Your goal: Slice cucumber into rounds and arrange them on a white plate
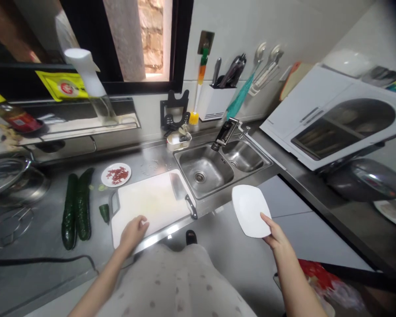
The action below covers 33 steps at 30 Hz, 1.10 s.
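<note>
My right hand (274, 233) grips a white squarish plate (249, 209) by its edge, thumb on top, out over the floor right of the counter. My left hand (134, 232) hovers at or rests on the near edge of a white cutting board (152, 198), its fingers curled in with nothing visible in them. A kitchen knife (190, 206) with a black handle lies at the board's right end. Left of the board are a cut cucumber piece (104, 213) and two whole cucumbers (75, 211). Behind it stands a round plate (128, 177) of chopped reddish bits.
A double sink (198, 165) with a faucet (224, 132) lies right of the board. A lidded pot (23, 185) stands far left. A spray bottle (97, 94) is on the window shelf. A knife holder (217, 102) hangs behind the sink; a white cabinet (323, 92) is at right.
</note>
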Each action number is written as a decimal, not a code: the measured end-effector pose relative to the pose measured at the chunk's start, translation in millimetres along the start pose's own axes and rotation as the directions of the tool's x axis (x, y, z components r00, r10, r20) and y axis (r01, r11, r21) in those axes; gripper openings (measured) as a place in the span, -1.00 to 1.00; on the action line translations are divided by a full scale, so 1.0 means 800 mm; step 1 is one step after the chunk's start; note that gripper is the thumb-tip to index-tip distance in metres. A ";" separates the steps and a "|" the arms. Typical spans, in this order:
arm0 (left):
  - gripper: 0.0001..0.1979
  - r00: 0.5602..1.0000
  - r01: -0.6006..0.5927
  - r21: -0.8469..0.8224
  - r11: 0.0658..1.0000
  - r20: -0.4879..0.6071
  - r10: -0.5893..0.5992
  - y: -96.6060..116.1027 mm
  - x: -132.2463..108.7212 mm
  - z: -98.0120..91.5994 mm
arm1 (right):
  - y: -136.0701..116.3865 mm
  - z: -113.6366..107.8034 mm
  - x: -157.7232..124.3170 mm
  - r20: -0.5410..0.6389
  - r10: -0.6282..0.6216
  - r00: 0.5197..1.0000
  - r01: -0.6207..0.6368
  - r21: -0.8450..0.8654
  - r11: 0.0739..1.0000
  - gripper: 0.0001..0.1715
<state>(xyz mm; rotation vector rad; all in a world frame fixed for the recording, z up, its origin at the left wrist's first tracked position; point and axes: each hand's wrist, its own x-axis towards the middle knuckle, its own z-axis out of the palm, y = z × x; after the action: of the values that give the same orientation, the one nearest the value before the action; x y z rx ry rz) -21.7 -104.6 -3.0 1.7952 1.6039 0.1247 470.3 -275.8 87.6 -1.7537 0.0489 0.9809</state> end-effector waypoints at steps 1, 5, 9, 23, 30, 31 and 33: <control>-0.74 1.000 0.016 -0.019 1.000 0.000 -0.016 0.001 0.002 0.001 | -0.004 0.011 0.003 0.005 -0.002 1.000 0.002 -0.002 1.000 -0.44; -0.72 0.999 0.032 -0.245 0.969 -0.025 -0.040 0.024 0.018 0.006 | -0.023 0.073 0.014 0.082 0.029 0.996 -0.029 0.006 1.000 -0.62; -0.58 0.997 0.061 -0.682 0.729 0.079 -0.009 0.080 0.039 0.010 | -0.036 0.151 0.017 0.189 0.149 0.970 -0.147 -0.026 0.989 -0.68; -0.52 0.977 0.160 -0.962 0.223 0.186 0.101 0.161 0.094 -0.032 | -0.036 0.349 0.018 0.453 0.242 0.858 -0.113 -0.292 0.950 -0.58; -0.55 0.993 0.074 -0.977 0.200 0.054 -0.104 0.123 0.128 -0.046 | -0.019 0.442 0.026 0.532 0.093 0.842 0.114 -0.344 0.932 -0.55; -0.55 0.990 0.062 -0.978 0.199 0.035 -0.137 0.118 0.135 -0.047 | -0.016 0.454 0.028 0.537 0.066 0.841 0.153 -0.353 0.923 -0.56; -0.56 0.980 0.039 -0.981 0.192 0.000 -0.200 0.107 0.149 -0.049 | -0.010 0.477 0.036 0.544 -0.006 0.839 0.245 -0.368 0.897 -0.62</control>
<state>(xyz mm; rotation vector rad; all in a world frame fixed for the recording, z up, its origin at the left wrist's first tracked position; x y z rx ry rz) 55.9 22.0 28.5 0.5801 1.1785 1.0012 270.0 47.1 42.6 -1.7722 -0.6846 1.4234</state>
